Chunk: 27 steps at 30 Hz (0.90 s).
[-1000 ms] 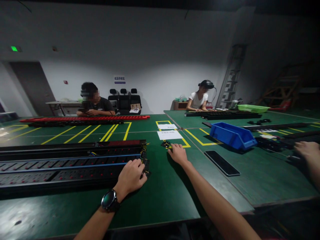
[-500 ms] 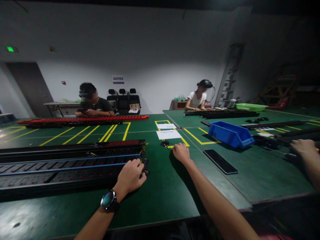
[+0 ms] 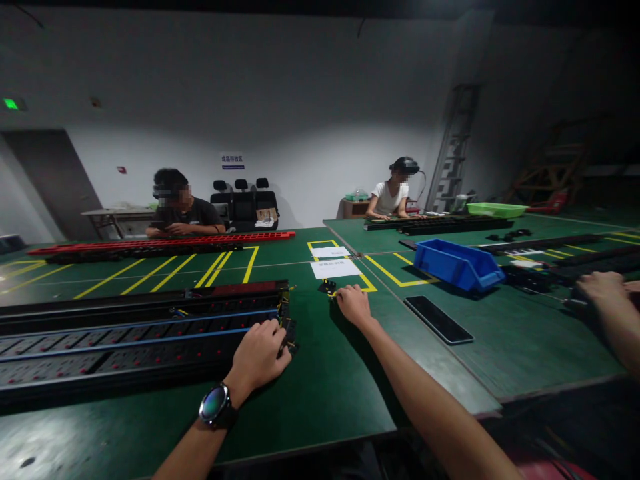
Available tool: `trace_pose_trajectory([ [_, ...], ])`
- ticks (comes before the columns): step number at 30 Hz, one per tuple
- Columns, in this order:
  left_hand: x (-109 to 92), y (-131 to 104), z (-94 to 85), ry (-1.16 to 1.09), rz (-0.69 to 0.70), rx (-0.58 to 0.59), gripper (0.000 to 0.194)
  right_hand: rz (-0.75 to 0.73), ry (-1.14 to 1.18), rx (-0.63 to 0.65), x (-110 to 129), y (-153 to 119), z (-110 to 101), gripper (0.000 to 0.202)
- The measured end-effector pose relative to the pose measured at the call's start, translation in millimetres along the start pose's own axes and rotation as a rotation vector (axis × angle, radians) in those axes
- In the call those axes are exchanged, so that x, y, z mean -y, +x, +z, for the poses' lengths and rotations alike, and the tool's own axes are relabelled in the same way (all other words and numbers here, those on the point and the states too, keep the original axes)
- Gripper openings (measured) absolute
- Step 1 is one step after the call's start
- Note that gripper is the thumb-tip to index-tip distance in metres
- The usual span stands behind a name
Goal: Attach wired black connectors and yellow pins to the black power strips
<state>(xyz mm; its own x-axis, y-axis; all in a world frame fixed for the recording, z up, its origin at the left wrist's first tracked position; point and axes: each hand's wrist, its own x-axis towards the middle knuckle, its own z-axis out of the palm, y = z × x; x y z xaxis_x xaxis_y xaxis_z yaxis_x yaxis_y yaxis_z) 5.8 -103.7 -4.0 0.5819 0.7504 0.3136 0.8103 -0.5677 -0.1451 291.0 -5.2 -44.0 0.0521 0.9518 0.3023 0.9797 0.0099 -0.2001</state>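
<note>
Though small, part [image 3: 327, 287] beside right grip [image 3: 355, 305]

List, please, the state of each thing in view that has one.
Left hand: resting on black assembly
Right hand: at small black part, grip unclear
Phone: flat, screen dark
Blue bin: upright, open
Green tray: upright, open
Watch: worn
Door: shut
Green sign: lit

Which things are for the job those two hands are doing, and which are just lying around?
Seem part of the job:
- long black unit with red dots, left hand on its end
- small black part, right hand close by

Seem just lying about:
- phone
- blue bin
- white papers
</note>
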Motion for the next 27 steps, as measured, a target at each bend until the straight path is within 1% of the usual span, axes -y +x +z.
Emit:
trace_pose_trajectory([
  [2,0,0,0.5,0.002,0.001,0.000,0.014,-0.001,0.007,-0.016,1,0,-4,0.033],
  [5,1,0,1.8,0.008,0.000,-0.004,0.014,0.014,0.033,-0.077,2,0,-10,0.033],
  [8,1,0,2.7,0.008,0.000,-0.003,0.015,0.017,0.073,-0.106,2,0,-13,0.029],
  [16,2,0,3.9,0.010,0.006,0.012,0.015,-0.062,0.095,-0.066,5,0,-8,0.016],
  [22,1,0,2.9,0.001,0.003,0.006,0.014,-0.154,0.103,-0.059,6,-2,-4,0.015],
  [27,1,0,2.0,0.003,-0.002,0.006,0.014,-0.173,0.163,-0.021,5,-2,-2,0.016],
])
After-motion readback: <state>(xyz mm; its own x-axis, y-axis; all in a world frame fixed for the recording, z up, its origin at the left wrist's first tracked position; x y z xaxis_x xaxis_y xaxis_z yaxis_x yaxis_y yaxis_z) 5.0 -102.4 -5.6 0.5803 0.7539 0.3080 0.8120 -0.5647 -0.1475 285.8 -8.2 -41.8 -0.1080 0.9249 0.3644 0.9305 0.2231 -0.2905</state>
